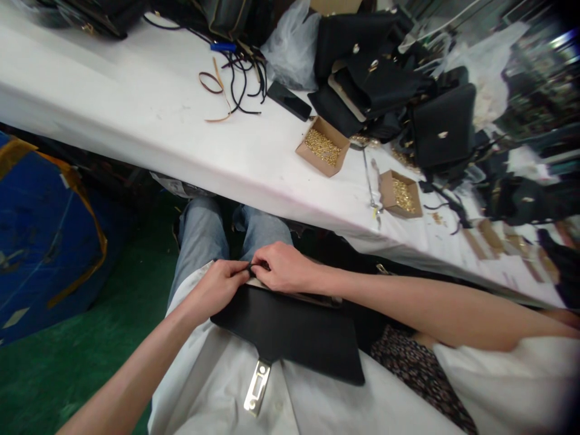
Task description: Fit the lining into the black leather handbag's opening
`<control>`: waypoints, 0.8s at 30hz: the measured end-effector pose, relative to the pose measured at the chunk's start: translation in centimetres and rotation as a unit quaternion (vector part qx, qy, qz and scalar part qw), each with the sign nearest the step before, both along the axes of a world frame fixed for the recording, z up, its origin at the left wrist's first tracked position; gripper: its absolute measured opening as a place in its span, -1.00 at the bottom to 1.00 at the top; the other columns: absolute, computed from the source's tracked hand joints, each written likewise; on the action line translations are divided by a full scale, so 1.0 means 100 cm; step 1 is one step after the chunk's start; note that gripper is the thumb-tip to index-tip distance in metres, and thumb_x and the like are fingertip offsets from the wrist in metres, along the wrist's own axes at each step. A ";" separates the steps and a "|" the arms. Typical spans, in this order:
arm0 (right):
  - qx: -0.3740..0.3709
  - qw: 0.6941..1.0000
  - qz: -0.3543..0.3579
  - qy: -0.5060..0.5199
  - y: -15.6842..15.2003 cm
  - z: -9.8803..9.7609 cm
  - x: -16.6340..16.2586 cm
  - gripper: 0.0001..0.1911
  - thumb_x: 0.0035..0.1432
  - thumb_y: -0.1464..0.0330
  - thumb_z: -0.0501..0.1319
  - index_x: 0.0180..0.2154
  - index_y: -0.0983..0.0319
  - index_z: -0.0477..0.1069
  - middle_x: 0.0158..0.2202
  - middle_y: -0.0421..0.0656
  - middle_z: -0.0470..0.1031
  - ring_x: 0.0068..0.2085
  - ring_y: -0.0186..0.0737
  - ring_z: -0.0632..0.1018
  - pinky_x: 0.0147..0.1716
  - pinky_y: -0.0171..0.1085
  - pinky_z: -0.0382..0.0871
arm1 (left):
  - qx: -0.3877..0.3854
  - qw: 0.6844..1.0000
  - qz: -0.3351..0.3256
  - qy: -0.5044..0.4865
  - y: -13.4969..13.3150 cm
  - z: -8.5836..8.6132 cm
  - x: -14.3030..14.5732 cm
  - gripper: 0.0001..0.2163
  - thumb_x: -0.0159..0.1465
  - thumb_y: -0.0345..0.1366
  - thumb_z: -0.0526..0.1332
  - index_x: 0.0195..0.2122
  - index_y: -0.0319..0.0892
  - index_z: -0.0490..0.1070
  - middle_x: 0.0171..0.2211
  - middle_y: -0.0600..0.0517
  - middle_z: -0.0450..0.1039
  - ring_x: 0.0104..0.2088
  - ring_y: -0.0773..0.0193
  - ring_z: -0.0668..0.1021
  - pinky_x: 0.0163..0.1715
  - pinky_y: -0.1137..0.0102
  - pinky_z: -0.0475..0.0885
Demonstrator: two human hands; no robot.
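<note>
On the left, a blue bag (40, 241) is sitting on the green floor. The left hand (220, 287) is pinching shut on the top edge of the black bag flap (290, 329), which is lying across the person's lap below the worktop (136, 115), its metal clasp plate (257, 386) hanging toward the camera. The right hand (283, 266) is closing its fingertips on the same edge, touching the left (what sits between them is too small to tell). This looks like a fitting step at that edge; the next move probably calls for a steady, fine grip. Farther right, two boxes of gold hardware (322, 146) are resting on the worktop beside piled black bags (385, 78).
</note>
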State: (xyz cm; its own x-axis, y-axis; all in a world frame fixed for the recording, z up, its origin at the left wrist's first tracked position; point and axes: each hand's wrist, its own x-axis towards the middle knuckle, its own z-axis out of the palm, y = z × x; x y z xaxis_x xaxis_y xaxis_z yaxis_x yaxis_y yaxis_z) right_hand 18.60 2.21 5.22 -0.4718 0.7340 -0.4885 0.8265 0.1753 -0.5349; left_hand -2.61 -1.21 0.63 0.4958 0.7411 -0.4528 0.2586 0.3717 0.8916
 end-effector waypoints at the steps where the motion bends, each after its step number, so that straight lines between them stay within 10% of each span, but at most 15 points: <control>1: 0.005 1.000 0.003 -0.005 0.000 0.001 -0.001 -0.80 0.36 0.29 0.28 -0.20 0.20 0.69 -0.23 -0.08 0.73 -0.22 -0.12 0.65 -0.23 -0.23 0.31 | -0.006 1.000 -0.002 -0.006 -0.001 0.000 -0.001 -0.70 0.40 -0.18 0.21 -0.14 -0.14 0.75 -0.27 0.05 0.68 -0.26 0.11 0.58 -0.31 0.37 0.30; 12: -0.042 0.999 -0.009 0.017 0.006 0.000 0.001 -0.77 0.35 0.29 0.29 -0.16 0.14 0.76 -0.26 -0.15 0.74 -0.27 -0.17 0.65 -0.30 -0.28 0.32 | -0.112 0.993 0.011 -0.026 0.001 -0.001 -0.003 -0.64 0.38 -0.01 0.25 -0.12 -0.18 0.71 -0.29 0.02 0.65 -0.29 0.13 0.56 -0.37 0.40 0.30; 24: 0.057 0.995 0.061 -0.045 -0.001 0.001 -0.001 -0.81 0.35 0.30 0.28 -0.14 0.19 0.68 -0.16 -0.09 0.74 -0.13 -0.04 0.69 -0.22 -0.22 0.34 | -0.052 0.998 -0.005 0.019 0.004 0.000 0.004 -0.78 0.25 -0.21 0.25 -0.26 -0.19 0.67 -0.37 0.05 0.60 -0.38 0.23 0.50 -0.46 0.44 0.21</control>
State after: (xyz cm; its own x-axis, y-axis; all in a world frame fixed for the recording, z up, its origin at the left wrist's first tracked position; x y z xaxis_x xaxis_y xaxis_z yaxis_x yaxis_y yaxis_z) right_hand 18.47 2.15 5.29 -0.5183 0.7273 -0.4500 0.8395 0.3322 -0.4300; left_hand -2.20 -0.80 0.64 0.4837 0.6846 -0.5454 0.2958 0.4586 0.8380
